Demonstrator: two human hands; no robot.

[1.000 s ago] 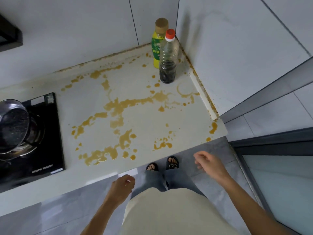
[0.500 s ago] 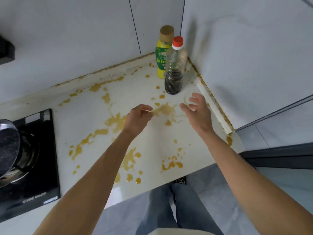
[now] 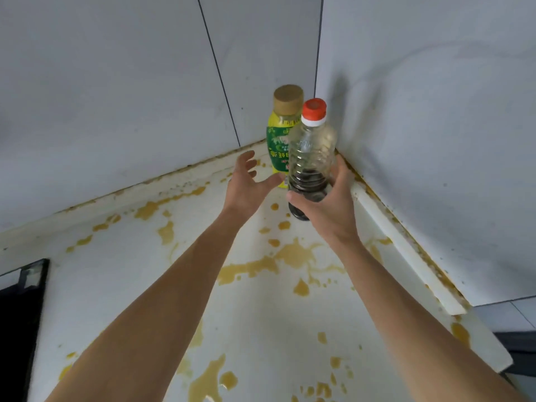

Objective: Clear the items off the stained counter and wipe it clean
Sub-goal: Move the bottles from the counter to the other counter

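The right hand (image 3: 327, 204) is gripping the clear bottle (image 3: 311, 158) low down, fingers clamped around it; it is standing upright, red cap up, holding a little dark liquid, in the stained counter (image 3: 261, 300) corner. The left hand (image 3: 246, 184) is reaching, fingers spread, beside the upright yellow bottle (image 3: 280, 140).

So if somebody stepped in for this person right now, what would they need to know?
Right hand: closed around the lower part of the clear red-capped bottle; whether it is lifted is unclear.
Left hand: open, empty, reaching toward the yellow bottle standing in the corner.
Counter: covered in yellow-brown stains.
Done: one bottle gripped.
Left: move both bottles off, then wipe. No cloth is in view.
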